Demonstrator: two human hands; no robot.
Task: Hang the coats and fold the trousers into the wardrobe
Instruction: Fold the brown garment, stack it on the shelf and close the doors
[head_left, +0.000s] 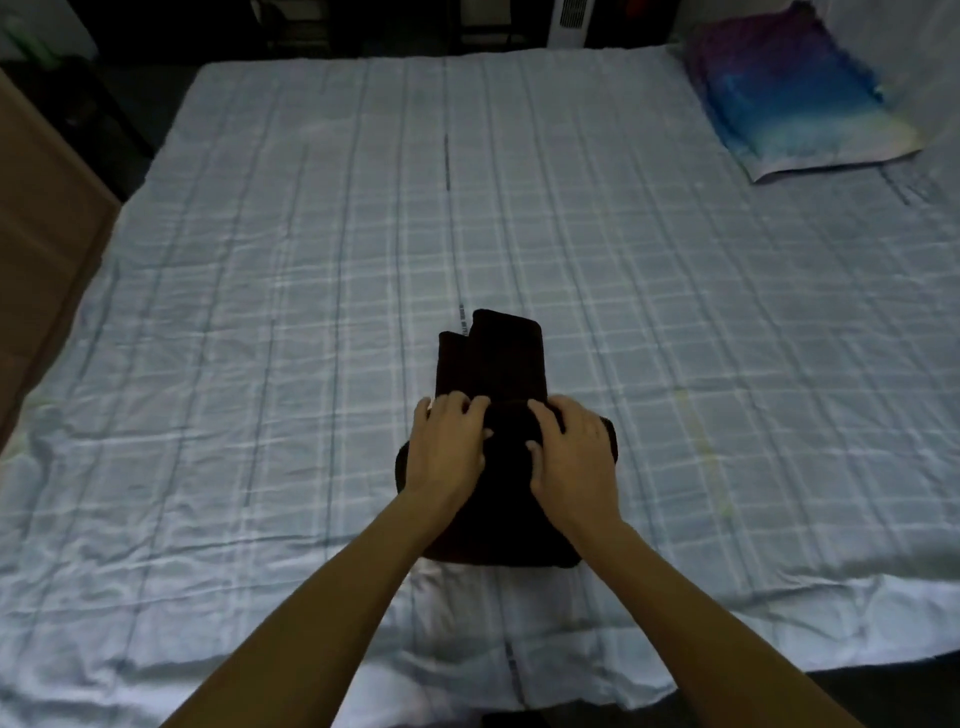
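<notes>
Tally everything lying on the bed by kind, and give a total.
Dark trousers, partly folded under both hands: 1
Purple and blue pillow, at the far right corner: 1
Total on the bed: 2

A single wide-angle view comes from a camera worn on the person's head, looking forward and steeply down over the bed (311, 260). It stands at the near edge of the bed and faces along it toward the far end, where a pillow (795, 93) lies at the upper right. Both forearms reach in from the bottom edge, so the left hand (447, 447) and right hand (571, 457) sit close, near mid-frame. Straight lines bow toward the borders.
</notes>
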